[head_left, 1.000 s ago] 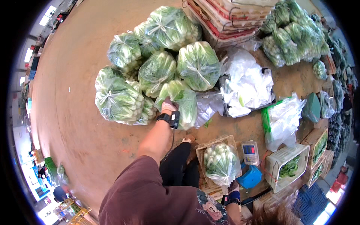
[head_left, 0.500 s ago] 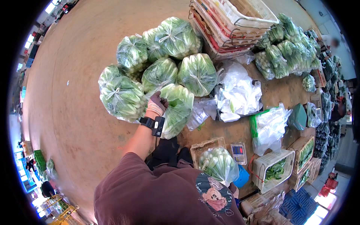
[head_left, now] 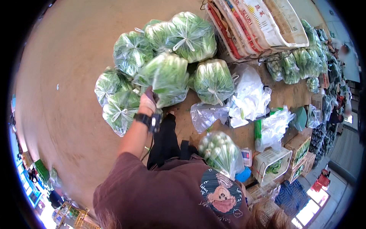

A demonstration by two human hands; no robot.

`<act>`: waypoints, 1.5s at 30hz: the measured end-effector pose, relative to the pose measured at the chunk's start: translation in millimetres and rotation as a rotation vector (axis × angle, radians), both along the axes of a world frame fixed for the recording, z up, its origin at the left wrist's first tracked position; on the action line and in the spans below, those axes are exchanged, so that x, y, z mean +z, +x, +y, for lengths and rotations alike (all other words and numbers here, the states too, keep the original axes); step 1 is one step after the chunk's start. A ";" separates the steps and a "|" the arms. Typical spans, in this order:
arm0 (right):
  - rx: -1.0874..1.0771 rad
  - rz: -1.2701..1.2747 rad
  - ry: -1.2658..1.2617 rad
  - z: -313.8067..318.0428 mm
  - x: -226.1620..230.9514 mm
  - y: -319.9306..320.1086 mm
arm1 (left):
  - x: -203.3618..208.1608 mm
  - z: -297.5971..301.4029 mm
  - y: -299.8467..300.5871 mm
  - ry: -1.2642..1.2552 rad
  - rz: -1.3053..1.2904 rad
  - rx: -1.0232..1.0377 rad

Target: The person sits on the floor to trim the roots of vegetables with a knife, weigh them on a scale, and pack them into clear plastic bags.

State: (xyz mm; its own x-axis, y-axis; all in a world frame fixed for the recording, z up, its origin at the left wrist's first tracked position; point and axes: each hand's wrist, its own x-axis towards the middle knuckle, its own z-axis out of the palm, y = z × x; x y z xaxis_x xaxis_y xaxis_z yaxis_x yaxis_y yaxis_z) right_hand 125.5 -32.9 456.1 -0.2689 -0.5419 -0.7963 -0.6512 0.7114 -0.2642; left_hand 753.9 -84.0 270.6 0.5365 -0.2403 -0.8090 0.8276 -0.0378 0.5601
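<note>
the left hand (head_left: pixel 149 100) is closed on a clear bag of greens (head_left: pixel 164 78), near other filled bags (head_left: pixel 132 52). the right hand is hidden; its grip cannot be told.

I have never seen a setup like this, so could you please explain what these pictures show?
Of course. There is no machine here, just a person working by hand. The view comes from the left one of two fisheye cameras worn on the head and looking down, so straight edges bend toward the rim.

The left hand, with a dark device strapped at the wrist, grips a clear bag of leafy greens. The right hand cannot be made out.

Around it on the brown floor are more bagged greens, a pile of white plastic bags and a stack of crates. Nearer the body is another filled bag.
</note>
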 end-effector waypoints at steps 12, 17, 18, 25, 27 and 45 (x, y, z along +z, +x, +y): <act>0.126 -0.276 -0.108 -149.2 74.3 297.5 | -77.7 -69.0 129.3 0.323 -0.544 -1.295; 0.489 -0.540 -0.122 -198.3 128.3 413.9 | -106.2 -16.8 129.2 0.232 -0.122 -0.498; 0.590 -0.579 -0.126 -207.8 132.4 432.8 | -103.2 -13.9 124.5 0.146 -0.081 -0.390; 0.913 -0.645 -0.186 -259.4 116.9 563.5 | -64.4 74.5 118.3 0.010 0.089 -0.061; 1.081 -0.602 -0.252 -267.9 63.9 593.8 | -45.7 77.4 113.4 0.127 0.063 -0.025; 0.743 -0.451 -0.354 -244.6 -151.1 446.0 | -54.3 37.6 62.1 0.161 -0.588 -0.267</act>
